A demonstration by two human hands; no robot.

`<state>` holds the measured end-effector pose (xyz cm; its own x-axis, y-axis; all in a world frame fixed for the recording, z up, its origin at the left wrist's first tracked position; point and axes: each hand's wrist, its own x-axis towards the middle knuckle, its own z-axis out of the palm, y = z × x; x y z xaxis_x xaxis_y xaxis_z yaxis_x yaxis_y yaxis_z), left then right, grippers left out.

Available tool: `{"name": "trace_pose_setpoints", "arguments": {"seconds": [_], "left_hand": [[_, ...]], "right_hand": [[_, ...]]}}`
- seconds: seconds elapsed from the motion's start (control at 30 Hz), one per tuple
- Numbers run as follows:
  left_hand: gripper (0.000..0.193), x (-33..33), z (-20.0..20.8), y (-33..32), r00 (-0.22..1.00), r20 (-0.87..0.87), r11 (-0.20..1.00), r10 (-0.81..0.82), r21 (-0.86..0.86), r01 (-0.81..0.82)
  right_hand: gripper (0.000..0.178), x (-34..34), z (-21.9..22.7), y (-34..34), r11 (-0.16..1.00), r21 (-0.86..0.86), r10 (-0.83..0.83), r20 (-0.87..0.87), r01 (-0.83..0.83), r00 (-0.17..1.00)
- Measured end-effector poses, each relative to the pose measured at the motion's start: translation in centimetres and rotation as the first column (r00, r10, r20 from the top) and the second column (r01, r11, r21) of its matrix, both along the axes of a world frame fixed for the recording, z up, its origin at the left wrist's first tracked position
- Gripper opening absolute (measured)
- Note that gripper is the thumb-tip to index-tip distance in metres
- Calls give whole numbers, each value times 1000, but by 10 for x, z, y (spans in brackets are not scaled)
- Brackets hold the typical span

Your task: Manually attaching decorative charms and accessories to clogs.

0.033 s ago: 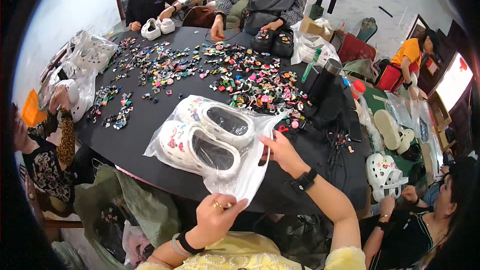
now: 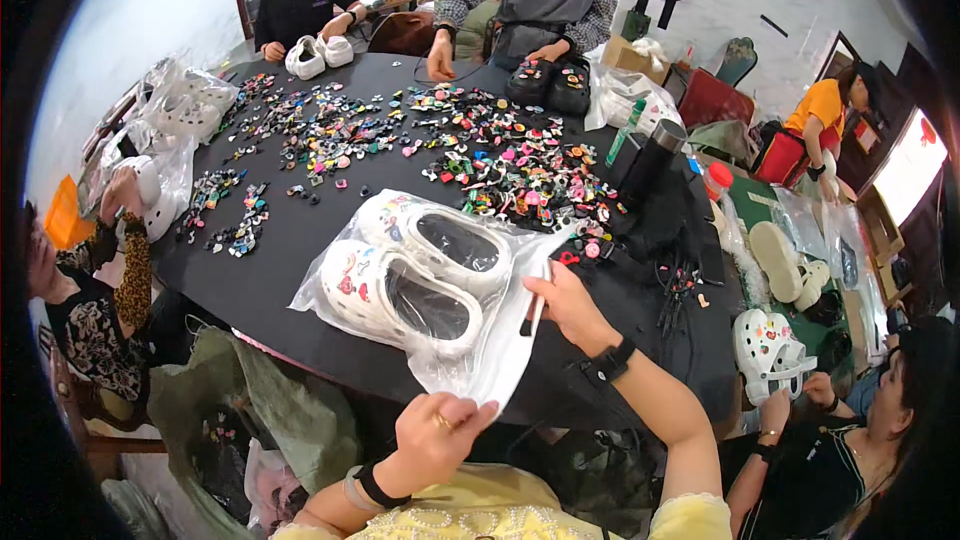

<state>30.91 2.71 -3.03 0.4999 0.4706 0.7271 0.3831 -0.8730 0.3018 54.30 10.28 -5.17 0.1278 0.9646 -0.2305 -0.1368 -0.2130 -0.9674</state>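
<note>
A pair of white clogs [image 2: 400,285] lies inside a clear plastic bag [image 2: 318,292] at the near side of the black table. Colourful charms [image 2: 352,284] decorate their toes. My left hand [image 2: 437,440], with a ring on one finger, pinches the near corner of the bag's white opening edge. Its far part is gripped by my right hand [image 2: 570,310], thumb pressed on the plastic. Between the two hands the edge is drawn fairly straight. Beyond the bag, a broad heap of small shoe charms [image 2: 510,160] spreads over the table.
A dark thermos [image 2: 655,155] and a green tube [image 2: 622,135] stand right of the charms. Bagged white clogs [image 2: 185,110] lie at the left edge. Co-workers sit or stand around the table [image 2: 270,290]; one at the right holds a white clog [image 2: 770,350]. Black cords [image 2: 675,290] lie near my right arm.
The whole view has shifted very slightly. Both hands keep their hold on the bag's edge, and the part by my right hand lies a little differently folded.
</note>
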Motion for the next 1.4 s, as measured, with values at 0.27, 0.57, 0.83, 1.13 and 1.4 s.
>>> {"name": "trace_pose_setpoints", "arguments": {"seconds": [0.27, 0.57, 0.83, 1.13, 1.4], "left_hand": [[26, 9, -6, -10, 819, -330, 880, -469, -100, 464], [43, 16, 2, 8, 985, 108, 932, -134, -323, 162], [43, 56, -20, 22, 862, -493, 911, 115, -294, -290], [23, 55, 7, 5, 993, 65, 945, 94, -319, -69], [41, 63, 28, -37, 955, 143, 860, -260, -416, 297]], "right_hand": [[55, 38, -27, -57, 989, -127, -19, 373, 71, 928], [29, 24, 2, -90, 887, 397, -338, 906, -235, 254], [20, 5, -13, -86, 788, -103, 210, 972, -607, 108], [60, -30, -5, -49, 688, 332, -53, 910, -645, 412], [45, -75, -7, 5, 841, 12, 53, 993, -542, 104]]}}
